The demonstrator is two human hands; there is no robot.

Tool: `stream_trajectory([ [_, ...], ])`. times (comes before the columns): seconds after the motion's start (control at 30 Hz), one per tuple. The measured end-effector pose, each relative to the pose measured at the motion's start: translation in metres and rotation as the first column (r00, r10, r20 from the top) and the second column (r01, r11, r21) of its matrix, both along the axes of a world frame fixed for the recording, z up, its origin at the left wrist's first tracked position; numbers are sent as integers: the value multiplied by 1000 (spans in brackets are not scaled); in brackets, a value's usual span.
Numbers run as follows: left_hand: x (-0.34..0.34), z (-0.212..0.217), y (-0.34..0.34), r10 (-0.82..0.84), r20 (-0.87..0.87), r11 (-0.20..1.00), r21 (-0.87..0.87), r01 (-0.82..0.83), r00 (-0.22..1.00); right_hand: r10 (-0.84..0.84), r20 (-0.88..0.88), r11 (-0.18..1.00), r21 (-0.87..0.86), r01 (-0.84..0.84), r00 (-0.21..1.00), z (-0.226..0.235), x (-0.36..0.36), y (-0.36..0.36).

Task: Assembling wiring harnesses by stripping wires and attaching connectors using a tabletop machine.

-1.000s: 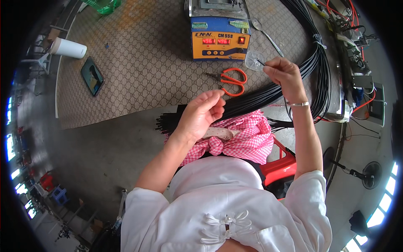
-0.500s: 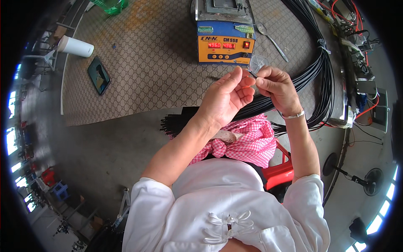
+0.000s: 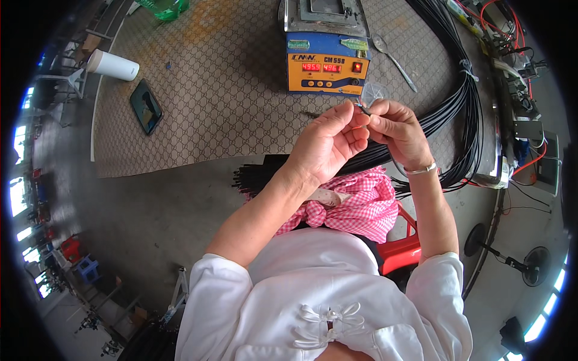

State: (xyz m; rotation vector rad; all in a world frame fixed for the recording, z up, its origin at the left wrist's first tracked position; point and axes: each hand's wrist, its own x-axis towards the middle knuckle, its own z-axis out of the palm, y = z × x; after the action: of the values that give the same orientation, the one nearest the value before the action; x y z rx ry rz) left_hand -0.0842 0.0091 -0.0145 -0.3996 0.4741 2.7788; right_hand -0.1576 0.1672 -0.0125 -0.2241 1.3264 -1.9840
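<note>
Between finger and thumb, my right hand grips a black cable close to its end. Fine coloured wires stick out of that end. My left hand is palm up with curled fingers, its thumb and forefinger closed at those wires; their exact hold is partly hidden. Both hands are just in front of a blue and orange solder pot with lit red displays and a metal top. A thick bundle of black cables runs under and behind my hands, its cut ends at the table's front edge.
A patterned cloth covers the table. On it lie a phone, a white tumbler, a spoon and a green plastic bottle. A pink checked cloth covers my lap, beside a red stool.
My fingertips have shifted slightly at the cable end, and the coloured wires show more clearly. The view has moved a little; the right hand keeps its grip.
</note>
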Motion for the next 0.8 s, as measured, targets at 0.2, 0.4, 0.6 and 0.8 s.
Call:
stream_trajectory([
  [0.2, 0, 5, -4, 17, -26, 996, -82, -20, 1000, -3, 7, 999, 37, 2, 1000, 4, 0, -2],
  [0.4, -1, 10, -9, 28, -3, 985, -168, -28, 1000, 10, -4, 999, 39, -10, 1000, 5, 1, -2],
  [0.6, -3, 7, -19, -32, -6, 976, -216, 30, 999, 39, -35, 998, 51, -37, 999, 8, 1, -5],
  [0.8, -2, 8, -19, -11, 8, 985, -172, 12, 1000, 18, -19, 999, 28, -17, 1000, 9, 2, -7],
])
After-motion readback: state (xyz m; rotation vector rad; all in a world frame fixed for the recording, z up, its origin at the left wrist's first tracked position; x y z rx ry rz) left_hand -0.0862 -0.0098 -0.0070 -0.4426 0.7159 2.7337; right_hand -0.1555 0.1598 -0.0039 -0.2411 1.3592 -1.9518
